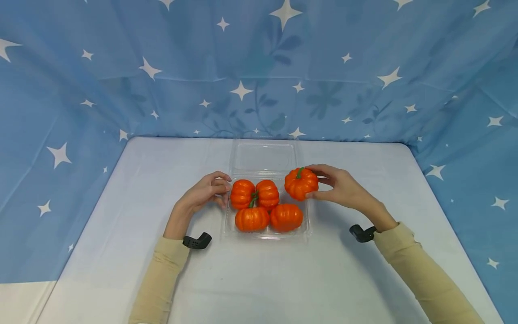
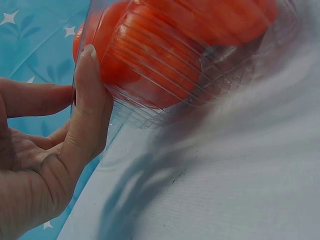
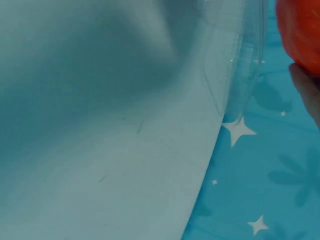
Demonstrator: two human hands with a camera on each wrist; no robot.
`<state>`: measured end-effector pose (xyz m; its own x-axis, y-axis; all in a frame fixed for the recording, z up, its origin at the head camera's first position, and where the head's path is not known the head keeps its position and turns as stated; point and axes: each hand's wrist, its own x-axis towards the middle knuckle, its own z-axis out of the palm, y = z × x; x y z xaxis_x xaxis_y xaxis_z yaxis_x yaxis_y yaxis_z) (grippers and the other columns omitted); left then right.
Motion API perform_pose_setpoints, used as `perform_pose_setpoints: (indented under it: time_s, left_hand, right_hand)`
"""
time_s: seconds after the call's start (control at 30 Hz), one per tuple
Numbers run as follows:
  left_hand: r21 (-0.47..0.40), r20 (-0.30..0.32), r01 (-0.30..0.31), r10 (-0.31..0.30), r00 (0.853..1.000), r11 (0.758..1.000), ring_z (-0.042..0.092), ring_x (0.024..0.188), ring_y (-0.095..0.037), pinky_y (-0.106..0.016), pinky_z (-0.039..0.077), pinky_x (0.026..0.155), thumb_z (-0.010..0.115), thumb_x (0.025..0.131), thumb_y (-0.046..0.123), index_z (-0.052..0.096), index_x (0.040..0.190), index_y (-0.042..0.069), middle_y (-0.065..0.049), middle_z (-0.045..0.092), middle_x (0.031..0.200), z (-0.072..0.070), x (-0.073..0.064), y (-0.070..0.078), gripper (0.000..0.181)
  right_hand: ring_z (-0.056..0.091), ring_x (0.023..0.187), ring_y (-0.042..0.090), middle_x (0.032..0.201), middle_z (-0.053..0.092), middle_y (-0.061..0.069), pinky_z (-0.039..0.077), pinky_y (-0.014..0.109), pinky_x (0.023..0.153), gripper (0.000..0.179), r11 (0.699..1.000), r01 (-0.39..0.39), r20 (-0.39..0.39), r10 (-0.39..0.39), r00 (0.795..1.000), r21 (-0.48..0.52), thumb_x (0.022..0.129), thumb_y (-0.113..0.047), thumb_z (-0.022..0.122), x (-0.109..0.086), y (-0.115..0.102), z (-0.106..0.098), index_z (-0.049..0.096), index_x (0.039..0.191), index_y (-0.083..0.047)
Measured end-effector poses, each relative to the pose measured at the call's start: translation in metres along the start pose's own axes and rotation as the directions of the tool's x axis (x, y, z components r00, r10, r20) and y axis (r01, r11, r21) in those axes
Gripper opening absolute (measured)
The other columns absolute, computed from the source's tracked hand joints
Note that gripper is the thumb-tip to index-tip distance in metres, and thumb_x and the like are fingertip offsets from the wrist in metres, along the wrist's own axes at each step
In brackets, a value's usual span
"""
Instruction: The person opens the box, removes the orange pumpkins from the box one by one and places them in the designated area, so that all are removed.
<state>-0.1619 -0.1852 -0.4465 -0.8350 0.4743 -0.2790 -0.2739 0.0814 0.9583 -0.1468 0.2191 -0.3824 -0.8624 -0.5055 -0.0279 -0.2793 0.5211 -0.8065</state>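
My right hand [image 1: 341, 186] grips a small orange pumpkin [image 1: 301, 186] with a green stem, holding it over the right rear part of a clear plastic container [image 1: 263, 237]. Several like pumpkins [image 1: 252, 219] lie inside that container, two at the back with their stems facing each other. At the container's left side, my left hand [image 1: 208, 191] pinches the rim; in the left wrist view the thumb [image 2: 85, 100] presses the near side of the wall. Only a fingertip [image 3: 306, 90] and part of the held pumpkin [image 3: 302, 35] show in the right wrist view.
The container's clear lid [image 1: 265, 157] is hinged back flat towards the rear of the white table [image 1: 259, 283]. A blue curtain with white stars [image 1: 259, 67] hangs behind the table and at its sides. Both wrists carry a black device [image 1: 197, 241].
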Motion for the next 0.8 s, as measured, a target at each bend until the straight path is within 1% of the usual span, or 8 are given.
perform_pose_setpoints:
  time_s: [0.1, 0.2, 0.3, 0.4, 0.57, 0.63, 0.7, 0.8]
  left_hand:
    - [-0.001, 0.003, -0.006, 0.006, 1.000, 1.000, 0.064, 0.063, -0.020, -0.030, 0.061, 0.059, 0.050, 0.103, 0.003, 0.038, 0.136, -0.010, -0.011, 0.062, 0.078, 0.000, -0.001, -0.001, 0.037]
    - [-0.005, 0.007, -0.013, 0.013, 1.000, 1.000, 0.063, 0.062, -0.020, -0.030, 0.061, 0.059, 0.049, 0.104, 0.003, 0.037, 0.136, -0.010, -0.011, 0.062, 0.077, 0.000, -0.001, -0.001, 0.036]
    - [-0.006, 0.008, -0.012, 0.012, 1.000, 1.000, 0.063, 0.062, -0.019, -0.030, 0.060, 0.059, 0.050, 0.104, 0.004, 0.037, 0.136, -0.010, -0.011, 0.062, 0.076, 0.000, -0.001, -0.002, 0.037]
    - [-0.003, 0.006, -0.012, 0.012, 1.000, 1.000, 0.063, 0.062, -0.019, -0.030, 0.060, 0.059, 0.051, 0.104, 0.004, 0.037, 0.136, -0.011, -0.010, 0.063, 0.075, -0.001, -0.001, -0.001, 0.038]
    - [-0.003, 0.004, -0.011, 0.011, 1.000, 1.000, 0.063, 0.061, -0.019, -0.030, 0.060, 0.059, 0.051, 0.104, 0.004, 0.037, 0.135, -0.010, -0.010, 0.062, 0.074, -0.001, -0.002, -0.001, 0.037]
    - [-0.003, 0.005, -0.012, 0.012, 1.000, 1.000, 0.063, 0.061, -0.019, -0.030, 0.060, 0.059, 0.051, 0.104, 0.004, 0.037, 0.135, -0.011, -0.010, 0.062, 0.074, -0.001, -0.001, -0.002, 0.037]
    - [-0.002, 0.006, -0.014, 0.014, 1.000, 1.000, 0.063, 0.061, -0.019, -0.030, 0.060, 0.059, 0.051, 0.104, 0.004, 0.037, 0.135, -0.011, -0.010, 0.062, 0.073, -0.001, -0.001, -0.002, 0.038]
    - [0.000, 0.009, -0.016, 0.016, 1.000, 1.000, 0.063, 0.061, -0.019, -0.030, 0.060, 0.059, 0.052, 0.104, 0.005, 0.037, 0.135, -0.011, -0.010, 0.062, 0.073, 0.000, 0.000, -0.002, 0.038]
  right_hand:
    - [0.053, 0.137, 0.033, 0.152, 0.051, 0.014, 0.047, 0.044, 0.110, 0.071, 0.998, -0.037, -0.044, 0.040, 0.998, 0.056, 0.089, -0.017, 0.082, -0.001, 0.008, -0.004, 0.047, 0.150, -0.002]
    - [0.052, 0.138, 0.033, 0.153, 0.049, 0.015, 0.047, 0.037, 0.110, 0.069, 0.993, -0.056, -0.086, 0.065, 0.994, 0.102, 0.091, -0.015, 0.080, -0.001, 0.016, -0.008, 0.046, 0.150, -0.002]
    - [0.052, 0.138, 0.034, 0.153, 0.049, 0.015, 0.049, 0.026, 0.108, 0.067, 0.989, -0.076, -0.121, 0.092, 0.988, 0.129, 0.093, -0.015, 0.078, -0.001, 0.025, -0.012, 0.046, 0.151, -0.003]
    - [0.053, 0.138, 0.031, 0.153, 0.049, 0.011, 0.050, 0.017, 0.103, 0.068, 0.982, -0.119, -0.153, 0.141, 0.978, 0.145, 0.093, -0.021, 0.078, 0.001, 0.032, -0.017, 0.047, 0.152, -0.007]
    - [0.051, 0.140, 0.035, 0.155, 0.046, 0.013, 0.051, 0.012, 0.096, 0.070, 0.968, -0.178, -0.169, 0.209, 0.963, 0.179, 0.094, -0.025, 0.076, 0.003, 0.041, -0.024, 0.044, 0.153, -0.007]
    - [0.050, 0.141, 0.036, 0.155, 0.045, 0.015, 0.051, 0.012, 0.095, 0.069, 0.964, -0.191, -0.171, 0.224, 0.960, 0.186, 0.095, -0.025, 0.075, 0.004, 0.043, -0.027, 0.043, 0.153, -0.006]
    - [0.048, 0.141, 0.037, 0.156, 0.044, 0.016, 0.052, 0.016, 0.097, 0.069, 0.960, -0.211, -0.175, 0.243, 0.954, 0.183, 0.095, -0.026, 0.075, 0.006, 0.046, -0.029, 0.042, 0.153, -0.005]
    - [0.047, 0.143, 0.038, 0.156, 0.043, 0.017, 0.052, 0.032, 0.106, 0.071, 0.953, -0.254, -0.185, 0.283, 0.941, 0.163, 0.095, -0.029, 0.075, 0.010, 0.052, -0.031, 0.042, 0.153, -0.005]
